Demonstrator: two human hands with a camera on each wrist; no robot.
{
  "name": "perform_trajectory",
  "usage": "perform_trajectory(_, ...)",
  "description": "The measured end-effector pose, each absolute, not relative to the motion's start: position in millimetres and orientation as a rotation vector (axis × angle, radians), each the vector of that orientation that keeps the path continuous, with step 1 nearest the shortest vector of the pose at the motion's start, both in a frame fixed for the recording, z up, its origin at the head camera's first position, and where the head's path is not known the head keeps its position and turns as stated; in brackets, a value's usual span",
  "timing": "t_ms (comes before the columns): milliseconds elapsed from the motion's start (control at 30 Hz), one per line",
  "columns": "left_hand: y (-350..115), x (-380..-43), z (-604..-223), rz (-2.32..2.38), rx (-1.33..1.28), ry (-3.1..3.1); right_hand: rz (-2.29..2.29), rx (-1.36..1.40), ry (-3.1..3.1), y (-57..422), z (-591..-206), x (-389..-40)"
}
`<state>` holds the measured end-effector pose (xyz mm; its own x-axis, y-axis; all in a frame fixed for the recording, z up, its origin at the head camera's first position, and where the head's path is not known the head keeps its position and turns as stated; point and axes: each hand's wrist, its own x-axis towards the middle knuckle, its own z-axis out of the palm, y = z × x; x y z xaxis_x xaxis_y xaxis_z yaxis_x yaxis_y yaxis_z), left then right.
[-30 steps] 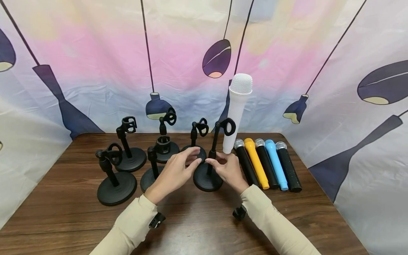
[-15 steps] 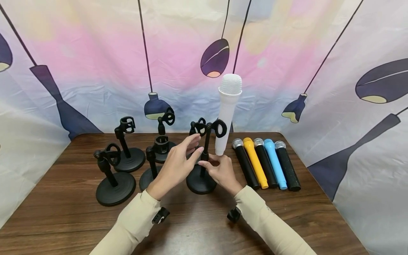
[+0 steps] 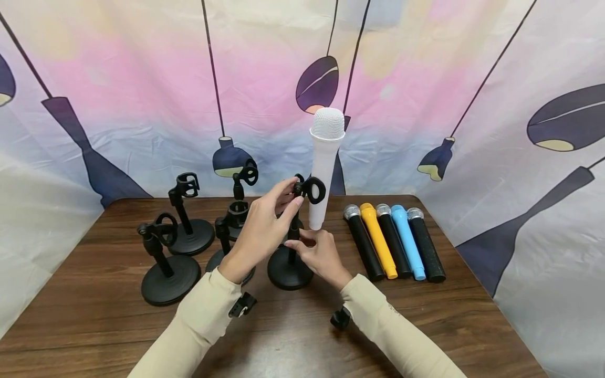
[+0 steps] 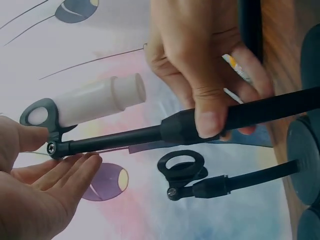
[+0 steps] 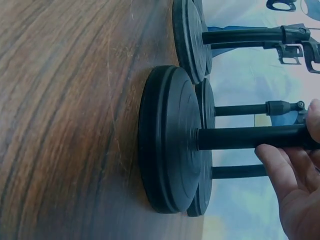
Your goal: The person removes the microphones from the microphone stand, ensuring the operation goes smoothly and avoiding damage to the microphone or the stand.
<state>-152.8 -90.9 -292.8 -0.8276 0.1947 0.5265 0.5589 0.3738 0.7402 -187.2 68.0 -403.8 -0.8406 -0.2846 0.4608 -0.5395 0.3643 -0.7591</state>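
A black microphone stand (image 3: 290,273) with a round base is between my hands. A white microphone (image 3: 324,157) rises upright at its clip, its lower end beside the pole. My right hand (image 3: 323,255) pinches the pole between thumb and fingers, at the collar in the left wrist view. My left hand (image 3: 262,223) is higher up, its thumb and fingers on either side of the joint under the clip (image 4: 39,117). In the right wrist view the base (image 5: 172,142) stands on the table, and the right fingers (image 5: 280,167) meet the pole.
Several other black stands (image 3: 170,281) occupy the left and middle of the wooden table (image 3: 293,336), one partly hidden behind the held stand. To the right lies a row of microphones: black ones, a yellow one (image 3: 379,241) and a light blue one (image 3: 409,244). A patterned cloth (image 3: 392,131) hangs behind.
The stand and white microphone have shifted left together, with the right hand on the pole. My left hand has risen from near the lower pole to the joint under the clip.
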Motion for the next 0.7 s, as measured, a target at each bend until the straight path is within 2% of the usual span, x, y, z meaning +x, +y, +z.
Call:
perform_trajectory(433,-92,-165,-287,-1.395,-0.649,-2.197,1.501,0.781,-2.431,64,-401,-185)
perform_trajectory(700,-97,-171,-287,-1.405,-0.660,-2.194,1.696,0.843,-2.582,84,-377,-190)
